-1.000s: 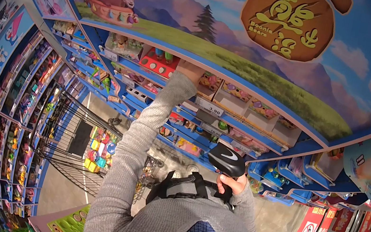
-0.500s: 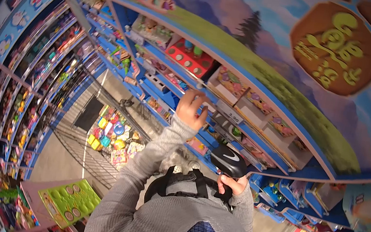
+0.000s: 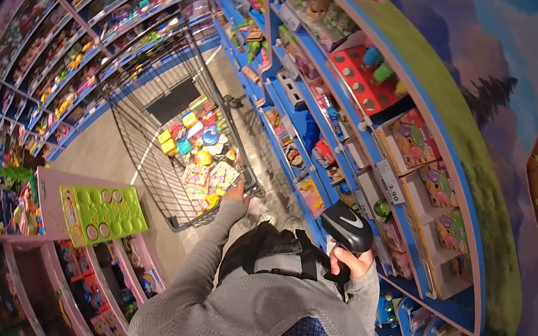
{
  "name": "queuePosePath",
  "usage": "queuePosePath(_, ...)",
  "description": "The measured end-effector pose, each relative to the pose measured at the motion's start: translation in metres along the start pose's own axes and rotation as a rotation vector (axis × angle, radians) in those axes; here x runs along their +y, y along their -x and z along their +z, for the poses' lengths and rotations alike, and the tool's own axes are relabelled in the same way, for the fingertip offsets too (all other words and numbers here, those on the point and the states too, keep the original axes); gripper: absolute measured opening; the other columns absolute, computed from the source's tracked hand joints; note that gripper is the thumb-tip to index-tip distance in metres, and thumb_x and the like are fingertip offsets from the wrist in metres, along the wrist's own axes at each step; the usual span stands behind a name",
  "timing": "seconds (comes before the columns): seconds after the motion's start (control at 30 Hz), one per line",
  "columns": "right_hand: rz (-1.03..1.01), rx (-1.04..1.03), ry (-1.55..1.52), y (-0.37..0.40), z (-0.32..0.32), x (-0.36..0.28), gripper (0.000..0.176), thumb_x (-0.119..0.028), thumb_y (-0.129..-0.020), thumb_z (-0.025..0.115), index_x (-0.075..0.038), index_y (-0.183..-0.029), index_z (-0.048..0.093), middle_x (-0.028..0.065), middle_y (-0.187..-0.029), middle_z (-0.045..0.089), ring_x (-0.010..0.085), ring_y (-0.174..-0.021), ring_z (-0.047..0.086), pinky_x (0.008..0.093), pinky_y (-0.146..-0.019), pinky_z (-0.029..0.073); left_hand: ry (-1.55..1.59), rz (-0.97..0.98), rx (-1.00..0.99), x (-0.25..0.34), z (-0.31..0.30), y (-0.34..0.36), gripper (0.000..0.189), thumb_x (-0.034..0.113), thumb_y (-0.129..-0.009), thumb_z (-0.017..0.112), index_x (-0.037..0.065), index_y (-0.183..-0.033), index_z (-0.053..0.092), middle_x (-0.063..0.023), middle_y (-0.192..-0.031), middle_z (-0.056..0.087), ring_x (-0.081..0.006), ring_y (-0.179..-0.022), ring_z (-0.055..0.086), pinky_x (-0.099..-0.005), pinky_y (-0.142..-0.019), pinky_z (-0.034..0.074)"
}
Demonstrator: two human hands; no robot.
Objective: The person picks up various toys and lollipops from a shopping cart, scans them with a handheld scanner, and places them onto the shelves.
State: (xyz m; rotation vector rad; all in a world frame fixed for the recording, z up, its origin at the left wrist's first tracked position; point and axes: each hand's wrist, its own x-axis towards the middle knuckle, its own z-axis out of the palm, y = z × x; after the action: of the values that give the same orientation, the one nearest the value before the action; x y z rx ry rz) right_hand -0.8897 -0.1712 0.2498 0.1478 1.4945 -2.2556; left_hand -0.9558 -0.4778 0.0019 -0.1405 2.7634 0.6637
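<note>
My right hand (image 3: 352, 262) is wrapped round the handle of a black handheld scanner (image 3: 348, 227), held near my waist in front of the shelves. My left hand (image 3: 236, 193) is at the near corner of a wire shopping cart (image 3: 177, 154), by its dark handle. Its fingers are partly hidden, so I cannot tell whether it grips the bar. Inside the cart lie colourful packaged toys (image 3: 206, 148) and a dark panel (image 3: 173, 99). A price label (image 3: 391, 181) reading 3.90 sits on the shelf edge to the right.
Blue shelves (image 3: 348, 152) of boxed toys run along the right, with a red dotted display box (image 3: 365, 81). A pink shelf unit with a green tray (image 3: 103, 214) stands at the lower left. More toy shelves (image 3: 61, 67) curve behind the cart.
My left hand has moved from the shelf front down to the cart's corner. The view has turned left, and the scanner is still in my right hand.
</note>
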Motion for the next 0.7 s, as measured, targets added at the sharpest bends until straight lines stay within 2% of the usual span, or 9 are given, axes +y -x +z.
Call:
queuePosePath(0.13, 0.073, -0.027, -0.006, -0.009, -0.002, 0.003, 0.023, -0.007, -0.075, 0.054, 0.003, -0.094, 0.047, 0.0085, -0.054, 0.051, 0.0146, -0.038, 0.047, 0.0252, -0.038, 0.037, -0.091, 0.024, 0.085, 0.007, 0.004, -0.001, 0.029, 0.018, -0.074, 0.051, 0.007, -0.1, 0.043, -0.0168, -0.075, 0.055, -0.0333, -0.068, 0.055, -0.0432, -0.06, 0.043)
queuePosePath(0.33, 0.167, 0.069, -0.049, -0.026, 0.005, 0.007, 0.027, -0.006, -0.072, 0.056, 0.004, -0.095, 0.047, 0.0094, -0.053, 0.05, 0.0159, -0.037, 0.047, 0.0259, -0.035, 0.037, -0.118, 0.048, 0.112, 0.022, -0.002, 0.003, 0.032, 0.021, -0.074, 0.051, 0.008, -0.103, 0.043, -0.0174, -0.073, 0.055, -0.0333, -0.067, 0.055, -0.0439, -0.061, 0.042)
queuePosePath(0.4, 0.158, 0.075, -0.06, -0.034, 0.011, 0.008, 0.027, -0.004, -0.071, 0.057, 0.005, -0.094, 0.047, 0.0099, -0.053, 0.05, 0.0164, -0.036, 0.047, 0.0261, -0.035, 0.038, -0.022, 0.011, 0.025, 0.025, -0.006, 0.001, 0.035, 0.021, -0.074, 0.051, 0.007, -0.105, 0.042, -0.0188, -0.073, 0.055, -0.0345, -0.069, 0.054, -0.0436, -0.064, 0.042)
queuePosePath(0.47, 0.123, 0.096, -0.059, -0.043, 0.018, 0.01, 0.026, -0.004, -0.071, 0.056, 0.006, -0.093, 0.046, 0.0105, -0.053, 0.05, 0.0172, -0.036, 0.047, 0.0265, -0.036, 0.038, 0.052, 0.018, 0.012, 0.002, 0.007, -0.01, 0.032, 0.025, -0.075, 0.049, 0.004, -0.099, 0.048, -0.0213, -0.074, 0.056, -0.0348, -0.071, 0.054, -0.0412, -0.066, 0.042)
queuePosePath(0.53, 0.157, 0.087, -0.035, -0.052, 0.025, 0.009, 0.026, -0.004, -0.072, 0.055, 0.007, -0.093, 0.046, 0.0107, -0.052, 0.049, 0.0179, -0.037, 0.047, 0.0268, -0.037, 0.038, 0.668, -0.212, -0.198, -0.063, 0.053, -0.046, 0.032, 0.03, -0.075, 0.048, 0.001, -0.088, 0.053, -0.0207, -0.076, 0.057, -0.0315, -0.07, 0.055, -0.0375, -0.066, 0.042)
queuePosePath(0.57, 0.164, 0.114, -0.032, -0.056, 0.029, 0.011, 0.025, -0.005, -0.072, 0.055, 0.007, -0.092, 0.046, 0.011, -0.052, 0.049, 0.0181, -0.037, 0.047, 0.0268, -0.037, 0.038, 0.995, -0.475, -0.139, -0.091, 0.067, -0.06, 0.037, 0.035, -0.075, 0.045, -0.001, -0.08, 0.055, -0.0183, -0.074, 0.057, -0.0267, -0.069, 0.055, -0.0342, -0.065, 0.042)
queuePosePath(0.6, 0.171, 0.143, -0.03, -0.062, 0.035, 0.013, 0.025, -0.005, -0.072, 0.054, 0.007, -0.092, 0.045, 0.0114, -0.052, 0.049, 0.0183, -0.037, 0.047, 0.0268, -0.038, 0.038, 0.901, -0.489, 0.128, -0.081, 0.024, -0.053, 0.032, 0.031, -0.074, 0.049, 0.0, -0.084, 0.055, -0.0159, -0.073, 0.057, -0.0235, -0.068, 0.055, -0.0324, -0.064, 0.042)
queuePosePath(0.67, 0.192, 0.182, -0.017, -0.072, 0.045, 0.014, 0.024, -0.004, -0.072, 0.055, 0.006, -0.091, 0.046, 0.0118, -0.052, 0.049, 0.0183, -0.037, 0.047, 0.0265, -0.037, 0.037, 0.847, -0.66, 0.501, -0.138, 0.048, -0.072, 0.035, 0.012, -0.067, 0.059, -0.003, -0.097, 0.05, -0.0175, -0.083, 0.057, -0.0262, -0.072, 0.056, -0.0324, -0.07, 0.044)
queuePosePath(0.7, 0.22, 0.198, -0.006, -0.076, 0.048, 0.017, 0.024, -0.004, -0.072, 0.054, 0.005, -0.092, 0.046, 0.0118, -0.052, 0.05, 0.0183, -0.037, 0.047, 0.0264, -0.037, 0.037, 0.531, -0.775, 0.466, -0.12, 0.003, -0.07, 0.048, 0.012, -0.064, 0.063, -0.006, -0.104, 0.044, -0.0183, -0.093, 0.055, -0.0284, -0.08, 0.055, -0.0324, -0.073, 0.043)
